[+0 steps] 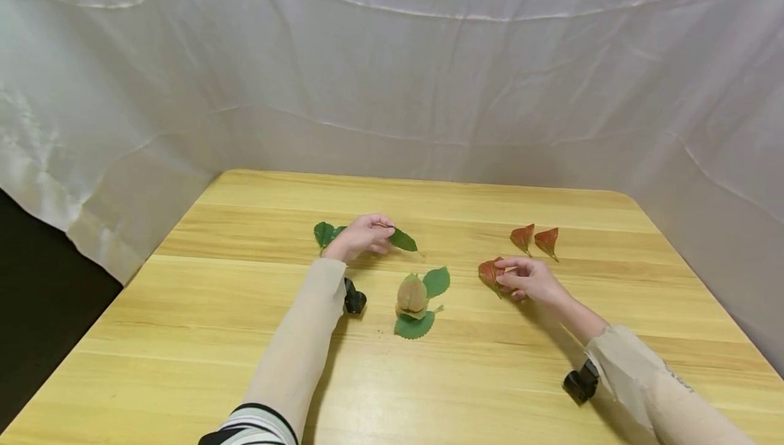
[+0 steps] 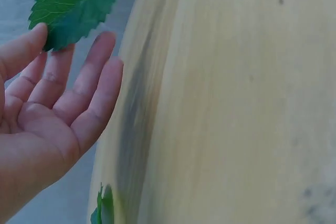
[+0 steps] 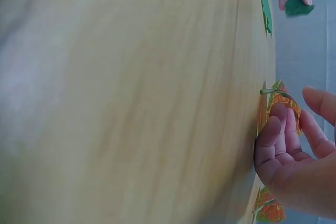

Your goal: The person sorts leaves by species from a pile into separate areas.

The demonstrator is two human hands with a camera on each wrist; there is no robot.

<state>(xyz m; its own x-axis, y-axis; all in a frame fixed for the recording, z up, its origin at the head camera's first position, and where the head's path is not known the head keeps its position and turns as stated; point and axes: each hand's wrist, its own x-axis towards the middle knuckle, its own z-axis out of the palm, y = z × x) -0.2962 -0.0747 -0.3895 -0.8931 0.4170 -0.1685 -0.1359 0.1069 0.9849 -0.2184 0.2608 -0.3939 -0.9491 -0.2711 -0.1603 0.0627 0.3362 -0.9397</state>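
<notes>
My left hand (image 1: 366,235) pinches a green leaf (image 1: 403,240) with a toothed edge between thumb and fingers, raised above the table. In the left wrist view the same leaf (image 2: 76,6) extends past the thumb tip, the other fingers loosely spread. Over on the right, my right hand (image 1: 528,280) touches a red leaf (image 1: 490,273) lying on the table. The right wrist view shows the thumb apart from that red-orange leaf (image 3: 278,98), with fingertips beside it. Two more red leaves, one (image 1: 522,237) left of the other (image 1: 546,241), lie behind the right hand.
Between the hands lies a pale orange-green rounded piece (image 1: 412,293), with one green leaf (image 1: 437,282) behind it and another (image 1: 414,325) in front. Further green leaves (image 1: 324,233) lie beside the left hand. A white curtain (image 1: 429,77) hangs around the wooden table (image 1: 245,322).
</notes>
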